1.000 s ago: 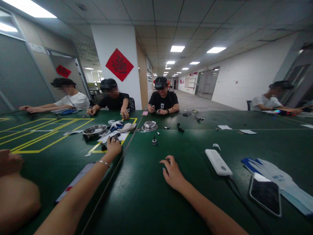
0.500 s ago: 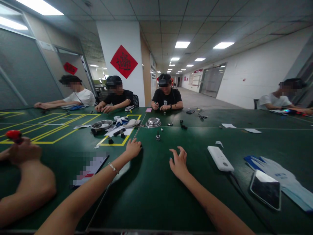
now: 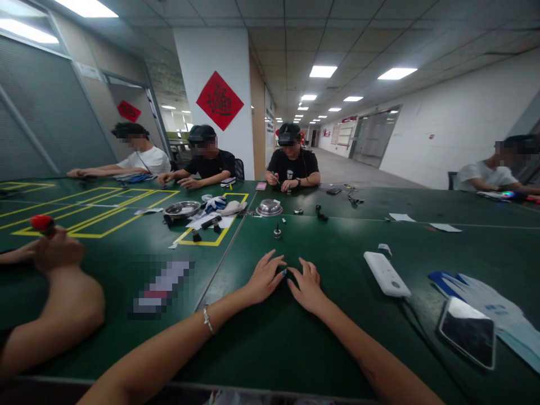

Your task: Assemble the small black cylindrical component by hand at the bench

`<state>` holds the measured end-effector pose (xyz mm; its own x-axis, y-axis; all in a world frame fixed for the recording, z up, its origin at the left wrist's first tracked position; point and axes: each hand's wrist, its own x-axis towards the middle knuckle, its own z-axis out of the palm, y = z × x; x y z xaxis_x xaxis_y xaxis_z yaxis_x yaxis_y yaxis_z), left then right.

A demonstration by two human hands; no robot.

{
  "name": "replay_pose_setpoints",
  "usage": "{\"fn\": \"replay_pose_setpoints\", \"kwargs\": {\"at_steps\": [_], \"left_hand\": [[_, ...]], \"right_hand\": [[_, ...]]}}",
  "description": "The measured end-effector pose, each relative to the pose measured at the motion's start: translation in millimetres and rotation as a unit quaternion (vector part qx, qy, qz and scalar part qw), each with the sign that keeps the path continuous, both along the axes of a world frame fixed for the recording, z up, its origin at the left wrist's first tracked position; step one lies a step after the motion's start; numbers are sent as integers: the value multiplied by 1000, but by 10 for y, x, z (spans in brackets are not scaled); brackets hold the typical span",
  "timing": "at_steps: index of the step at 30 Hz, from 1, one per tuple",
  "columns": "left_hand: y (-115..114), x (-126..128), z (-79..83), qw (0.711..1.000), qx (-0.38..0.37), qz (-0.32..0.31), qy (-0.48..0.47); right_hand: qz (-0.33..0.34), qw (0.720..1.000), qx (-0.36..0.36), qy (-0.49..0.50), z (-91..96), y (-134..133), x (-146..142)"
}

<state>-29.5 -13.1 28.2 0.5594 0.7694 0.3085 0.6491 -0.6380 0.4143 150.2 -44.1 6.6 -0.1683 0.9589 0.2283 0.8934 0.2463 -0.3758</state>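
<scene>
My left hand (image 3: 265, 277) is over the green tabletop (image 3: 261, 349), palm down with its fingers apart, holding nothing. Close beside it, my right hand (image 3: 307, 284) is also open, fingers spread and nothing in them. The two thumbs nearly meet; whether they touch I cannot tell. Just beyond the hands stands a small metal piece with a dark pointed top (image 3: 277, 230). Farther off are a shiny round metal dish (image 3: 269, 207), a small metal part (image 3: 298, 211) and a black part (image 3: 321, 213).
A white power strip (image 3: 386, 274), a phone (image 3: 467, 332) and a blue-white glove (image 3: 481, 298) lie at right. On the left, a co-worker's hand (image 3: 59, 250) grips a red-topped object (image 3: 43, 223). A metal bowl (image 3: 182, 209) sits farther back. Several people sit across the table.
My left hand has moved right and nearer to me, coming in beside my right hand. The right hand has shifted little. The view has turned slightly.
</scene>
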Motion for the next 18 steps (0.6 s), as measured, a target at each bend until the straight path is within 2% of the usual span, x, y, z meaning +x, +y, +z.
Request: {"fn": "replay_pose_setpoints", "kwargs": {"at_steps": [3, 5, 9, 13, 18], "left_hand": [[42, -48, -20, 998, -1, 48, -43], [53, -82, -35, 997, -15, 65, -49], [17, -91, -72, 999, -24, 40, -15], [-24, -58, -85, 998, -17, 64, 6], [-38, -60, -63, 994, -42, 93, -40]], "right_hand": [[15, 1000, 9, -4, 37, -11, 16], [53, 998, 12, -18, 80, -27, 16], [127, 991, 6, -41, 133, -51, -22], [123, 992, 25, -29, 120, -32, -34], [96, 995, 30, 4, 139, 18, 38]]}}
